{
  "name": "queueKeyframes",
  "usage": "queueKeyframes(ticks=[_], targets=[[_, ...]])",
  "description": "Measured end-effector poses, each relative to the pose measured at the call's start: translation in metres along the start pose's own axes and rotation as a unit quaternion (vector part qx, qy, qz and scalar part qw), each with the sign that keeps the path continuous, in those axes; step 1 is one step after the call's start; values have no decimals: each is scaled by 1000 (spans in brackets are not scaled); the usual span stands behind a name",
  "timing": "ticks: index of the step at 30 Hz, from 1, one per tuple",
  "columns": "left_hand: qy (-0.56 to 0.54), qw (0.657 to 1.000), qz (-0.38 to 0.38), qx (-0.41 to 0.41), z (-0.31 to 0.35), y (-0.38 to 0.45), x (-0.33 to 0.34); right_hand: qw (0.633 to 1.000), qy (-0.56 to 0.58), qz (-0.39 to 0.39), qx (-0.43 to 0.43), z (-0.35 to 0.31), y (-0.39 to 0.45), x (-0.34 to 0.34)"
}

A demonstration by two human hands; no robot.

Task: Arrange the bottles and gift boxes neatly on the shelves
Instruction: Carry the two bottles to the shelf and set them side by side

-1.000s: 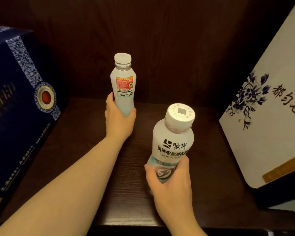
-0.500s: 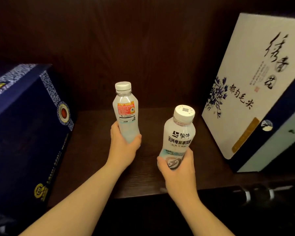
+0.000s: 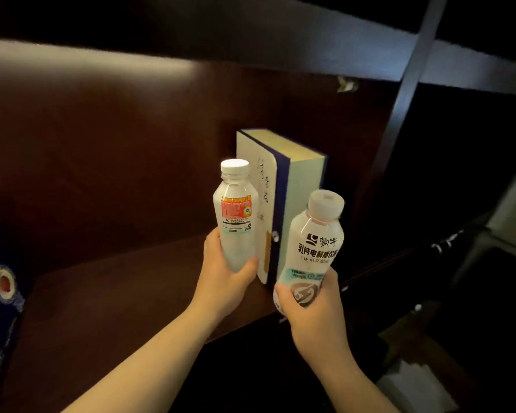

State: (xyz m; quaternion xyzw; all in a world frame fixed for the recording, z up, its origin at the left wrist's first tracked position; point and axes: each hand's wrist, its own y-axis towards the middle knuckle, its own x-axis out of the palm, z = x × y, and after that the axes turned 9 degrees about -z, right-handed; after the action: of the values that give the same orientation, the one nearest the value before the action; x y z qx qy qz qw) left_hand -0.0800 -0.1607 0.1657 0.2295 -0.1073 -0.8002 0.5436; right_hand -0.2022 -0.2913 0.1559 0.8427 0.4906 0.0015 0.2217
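Both bottles drawn back from shelf (image 3: 108, 296), view swung left. Left hand (image 3: 224, 281) grips red-label bottle (image 3: 236, 216), upright, over shelf edge. Right hand (image 3: 313, 311) grips logo bottle (image 3: 313, 248), tilted, off shelf. White box (image 3: 292, 204) upright behind; blue box (image 3: 0, 293) far left.

Your bottles (image 3: 236, 222) (image 3: 313, 248): smooth translucent plastic, glossy printed labels. Shelf (image 3: 116, 293): dark wood, satin sheen. Box (image 3: 292, 198): matt card.

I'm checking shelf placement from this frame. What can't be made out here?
- Head view: bottle bases, wrapped by the left hand and right hand.
- White gift box: lettering blurred, partly behind the left bottle.
- Blue gift box: cut off by the left edge.
- Lower right: too dark.
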Motion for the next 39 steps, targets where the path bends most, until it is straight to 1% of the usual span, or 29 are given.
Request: queueKeyframes(ticks=[6,10,14,18,22,25,29,35,39], targets=[[-27,994,-79,68,57,33,125,996,-57,72,-19,-19,8,-133],[-58,988,-120,81,87,57,217,989,-79,123,-14,-9,21,-223],[-84,984,-137,77,109,82,312,983,-107,152,-6,15,37,-311],[-98,982,-147,69,122,106,395,981,-106,165,-7,43,58,-389],[-112,982,-138,57,122,135,457,982,-96,165,1,68,82,-448],[-119,982,-142,37,118,160,496,981,-106,162,9,90,109,-484],[-117,982,-144,40,99,199,540,983,-105,149,14,125,156,-516],[-106,986,-131,12,43,271,591,986,-105,123,33,193,237,-533],[-75,990,-119,-19,1,315,620,989,-88,104,49,240,293,-540]])
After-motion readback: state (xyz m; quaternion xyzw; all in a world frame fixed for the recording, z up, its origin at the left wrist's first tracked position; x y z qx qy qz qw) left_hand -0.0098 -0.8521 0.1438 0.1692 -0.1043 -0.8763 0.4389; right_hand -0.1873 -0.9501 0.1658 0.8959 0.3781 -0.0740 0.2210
